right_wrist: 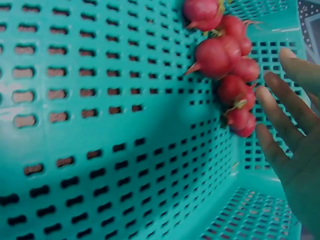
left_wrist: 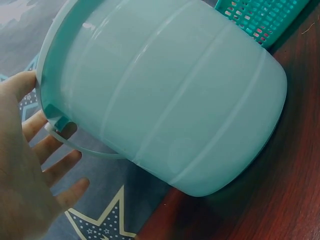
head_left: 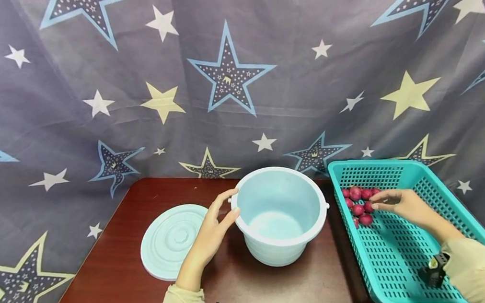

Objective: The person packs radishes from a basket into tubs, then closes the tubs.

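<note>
So the backdrop behind your setup is a grey-purple curtain [head_left: 209,136] covered in stars, and you've got a reddish-brown table [head_left: 252,289] in front of it. The pale blue bucket [head_left: 274,250] stands upright about mid-table, mouth up, and from the left wrist its handle [left_wrist: 92,151] hangs down one side. Going off the head view, its lid [head_left: 167,241] lies flat between 8 and 9 o'clock of the bucket. The teal basket [head_left: 395,256] sits just past 3 o'clock, with a cluster of red radishes [head_left: 357,210] bunched at about 10 o'clock inside it.

Your hands are well apart. Your left hand [head_left: 211,228] is at the bucket's 9 o'clock, thumb against the rim, other fingers loosely spread near the handle. Your right hand [head_left: 411,207] is inside the basket at the radishes' 3 o'clock, fingers apart. The right wrist shot's kinda blurry, so I can't tell if your fingertips actually touch a radish.
</note>
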The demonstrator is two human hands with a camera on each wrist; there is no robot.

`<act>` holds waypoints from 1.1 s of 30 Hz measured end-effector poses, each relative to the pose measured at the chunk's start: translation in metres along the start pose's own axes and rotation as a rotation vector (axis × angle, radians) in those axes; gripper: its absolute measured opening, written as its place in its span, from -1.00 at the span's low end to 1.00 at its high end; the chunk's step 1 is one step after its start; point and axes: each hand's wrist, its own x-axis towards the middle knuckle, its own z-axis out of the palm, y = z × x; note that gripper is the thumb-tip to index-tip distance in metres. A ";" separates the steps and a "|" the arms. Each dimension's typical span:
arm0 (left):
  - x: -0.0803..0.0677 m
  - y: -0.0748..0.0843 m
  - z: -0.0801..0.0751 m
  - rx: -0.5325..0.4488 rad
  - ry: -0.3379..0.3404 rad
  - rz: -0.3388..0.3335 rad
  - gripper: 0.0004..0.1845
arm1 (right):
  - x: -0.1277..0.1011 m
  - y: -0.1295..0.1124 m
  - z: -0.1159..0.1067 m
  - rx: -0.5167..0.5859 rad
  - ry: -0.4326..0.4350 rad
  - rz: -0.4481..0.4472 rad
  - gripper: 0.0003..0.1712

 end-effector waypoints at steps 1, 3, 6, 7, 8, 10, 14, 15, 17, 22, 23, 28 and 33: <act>0.000 0.000 0.000 0.000 -0.001 0.000 -0.55 | 0.000 0.002 0.001 -0.004 -0.006 -0.003 -0.60; 0.000 0.000 0.000 0.002 0.000 -0.002 -0.55 | 0.000 0.006 0.003 -0.009 -0.022 -0.004 -0.63; 0.000 -0.001 0.000 0.003 0.001 -0.004 -0.54 | 0.000 0.010 0.007 -0.021 -0.036 -0.014 -0.63; 0.000 0.000 0.000 0.003 0.001 -0.004 -0.54 | 0.000 0.011 0.008 -0.023 -0.043 -0.014 -0.63; 0.000 0.000 -0.001 0.003 0.000 -0.004 -0.54 | 0.001 0.011 0.010 -0.020 -0.054 -0.006 -0.62; 0.001 0.000 -0.001 0.005 -0.001 -0.004 -0.54 | 0.001 0.011 0.013 -0.016 -0.071 0.007 -0.61; 0.000 0.001 -0.001 0.003 -0.006 -0.008 -0.53 | 0.001 0.012 0.019 -0.023 -0.098 0.004 -0.59; 0.000 0.001 -0.001 0.006 -0.009 -0.006 -0.53 | 0.001 0.012 0.021 -0.032 -0.096 -0.003 -0.58; 0.000 0.001 -0.001 0.009 -0.011 -0.004 -0.53 | 0.001 0.013 0.023 -0.042 -0.095 -0.005 -0.56; 0.001 0.000 0.000 0.021 -0.012 0.000 -0.53 | 0.002 0.015 0.027 -0.072 -0.082 0.003 -0.48; 0.001 0.000 0.000 0.021 -0.011 0.000 -0.53 | 0.002 0.015 0.028 -0.079 -0.079 -0.001 -0.47; 0.001 -0.001 0.000 0.015 -0.014 -0.001 -0.52 | 0.004 0.015 0.031 -0.091 -0.073 -0.005 -0.49; 0.001 -0.001 0.001 0.006 -0.012 -0.007 -0.53 | 0.004 0.014 0.029 -0.102 -0.079 -0.023 -0.54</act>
